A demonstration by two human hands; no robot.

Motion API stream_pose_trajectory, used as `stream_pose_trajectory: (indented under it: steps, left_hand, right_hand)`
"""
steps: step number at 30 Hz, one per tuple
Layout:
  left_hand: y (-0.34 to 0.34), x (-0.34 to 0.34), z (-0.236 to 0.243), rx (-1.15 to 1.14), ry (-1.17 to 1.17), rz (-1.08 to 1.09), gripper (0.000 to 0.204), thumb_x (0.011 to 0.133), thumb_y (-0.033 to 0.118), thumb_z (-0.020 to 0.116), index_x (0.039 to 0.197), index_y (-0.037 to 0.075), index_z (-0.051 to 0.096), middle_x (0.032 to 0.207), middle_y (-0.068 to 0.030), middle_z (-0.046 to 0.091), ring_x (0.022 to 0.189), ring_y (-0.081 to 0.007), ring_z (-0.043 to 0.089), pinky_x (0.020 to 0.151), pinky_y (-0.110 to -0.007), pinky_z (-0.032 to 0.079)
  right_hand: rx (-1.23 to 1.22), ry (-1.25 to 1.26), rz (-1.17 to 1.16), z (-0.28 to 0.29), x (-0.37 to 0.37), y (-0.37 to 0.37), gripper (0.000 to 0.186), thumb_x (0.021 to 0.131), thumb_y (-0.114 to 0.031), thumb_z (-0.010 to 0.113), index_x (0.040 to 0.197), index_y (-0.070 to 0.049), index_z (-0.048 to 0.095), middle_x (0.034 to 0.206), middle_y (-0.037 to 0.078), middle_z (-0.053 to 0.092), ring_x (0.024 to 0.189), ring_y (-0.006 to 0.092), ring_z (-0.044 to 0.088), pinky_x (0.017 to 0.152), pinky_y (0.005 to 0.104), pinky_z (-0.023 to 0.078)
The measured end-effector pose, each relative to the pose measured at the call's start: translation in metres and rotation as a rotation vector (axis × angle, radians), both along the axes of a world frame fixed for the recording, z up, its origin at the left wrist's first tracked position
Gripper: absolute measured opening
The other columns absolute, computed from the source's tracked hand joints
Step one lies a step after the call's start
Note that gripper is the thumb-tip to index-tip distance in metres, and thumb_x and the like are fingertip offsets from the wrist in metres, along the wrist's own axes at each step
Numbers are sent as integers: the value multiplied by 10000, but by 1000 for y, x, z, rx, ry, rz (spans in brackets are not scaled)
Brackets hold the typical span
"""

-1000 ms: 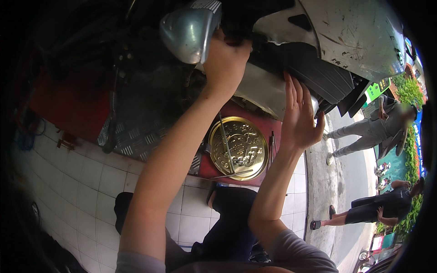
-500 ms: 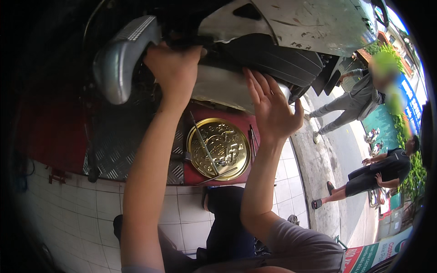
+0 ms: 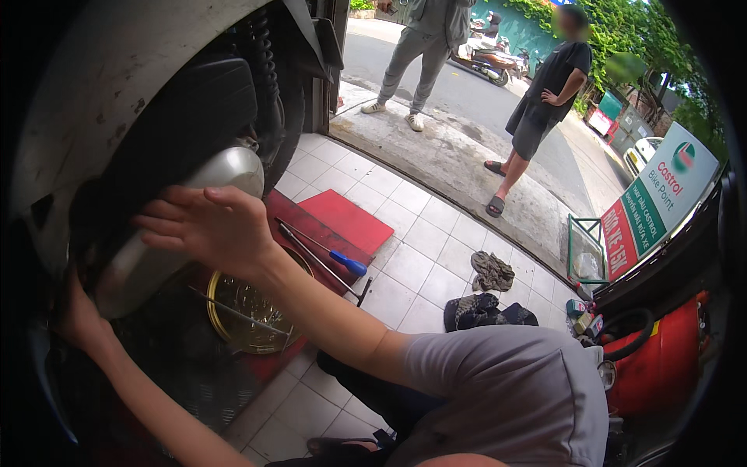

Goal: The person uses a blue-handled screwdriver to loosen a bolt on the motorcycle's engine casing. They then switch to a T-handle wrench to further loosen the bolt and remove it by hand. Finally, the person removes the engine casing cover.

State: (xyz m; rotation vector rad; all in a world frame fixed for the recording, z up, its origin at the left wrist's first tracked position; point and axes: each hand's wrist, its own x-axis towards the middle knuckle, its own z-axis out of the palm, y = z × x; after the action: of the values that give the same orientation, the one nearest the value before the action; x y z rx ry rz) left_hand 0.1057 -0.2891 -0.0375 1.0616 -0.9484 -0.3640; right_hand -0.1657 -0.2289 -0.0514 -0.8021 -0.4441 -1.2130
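A scooter with a scuffed body panel (image 3: 85,86) fills the left side. Its black housing (image 3: 183,117) sits above a silver-grey engine casing (image 3: 229,173). My left hand (image 3: 82,317) reaches in at the casing's far-left end, its fingers hidden in shadow. In front of the casing is my right hand (image 3: 206,226), empty, fingers stretched out and thumb raised; whether it touches the casing I cannot tell. Below my right forearm lies a round gold tray (image 3: 233,331) with a thin metal rod across it. Beside the tray are a blue-handled screwdriver (image 3: 348,262) and a T-handled tool (image 3: 364,291).
The scooter stands over a red platform (image 3: 346,222) on white floor tiles. A grey rag (image 3: 492,271) and dark cloth (image 3: 494,311) lie to the right. Farther right are a red tank (image 3: 661,354) and a signboard (image 3: 661,202). Two people stand outside the doorway.
My view has turned right, bringing the street, rags and red tank further in. My right hand stays open by the casing; my left hand now sits near the picture's left edge.
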Motion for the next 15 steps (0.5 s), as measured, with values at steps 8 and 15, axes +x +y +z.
stream_pose_trajectory:
  steps: [8, 15]
  left_hand:
    - [15, -24, 10, 26, -76, 62, 350, 806, 106, 745, 1075, -99, 656, 1004, -141, 701, 856, -170, 678, 744, -280, 536]
    - [-4, 6, -1, 140, -203, 156, 378, 818, 223, 760, 1011, -91, 678, 1002, -116, 710, 852, -176, 675, 738, -302, 521]
  right_hand:
    - [19, -2, 4, 4, -4, 6, 375, 852, -326, 568, 1078, -30, 520, 1243, 159, 509, 1275, 310, 436, 1091, 435, 331]
    - [9, -10, 17, 5, -4, 4, 275, 856, -312, 577, 996, -83, 520, 1156, 103, 527, 1223, 268, 469, 1042, 416, 370]
